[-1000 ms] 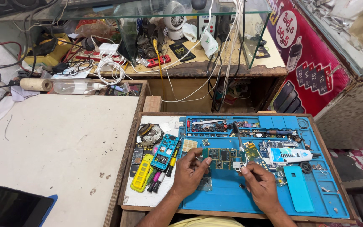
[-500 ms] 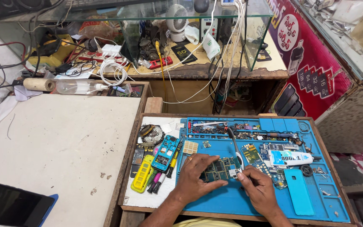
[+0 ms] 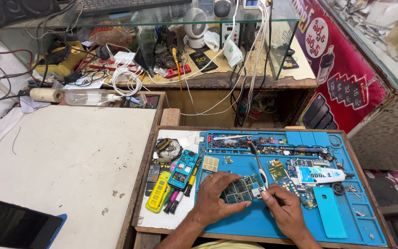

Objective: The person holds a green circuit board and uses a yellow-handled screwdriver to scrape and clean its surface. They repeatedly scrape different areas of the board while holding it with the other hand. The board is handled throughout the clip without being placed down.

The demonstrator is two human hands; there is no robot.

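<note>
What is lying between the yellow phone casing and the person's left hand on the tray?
In the head view, a few marker pens lie between the yellow phone casing and the left hand.

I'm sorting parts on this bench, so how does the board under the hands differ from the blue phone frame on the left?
The board is dark green, bare and studded with chips; the phone frame is a bright blue plastic shell. The board lies on the blue mat, pinned by the left hand; the frame rests untouched on the white sheet beside the mat. Both lie flat on the tray.
</note>
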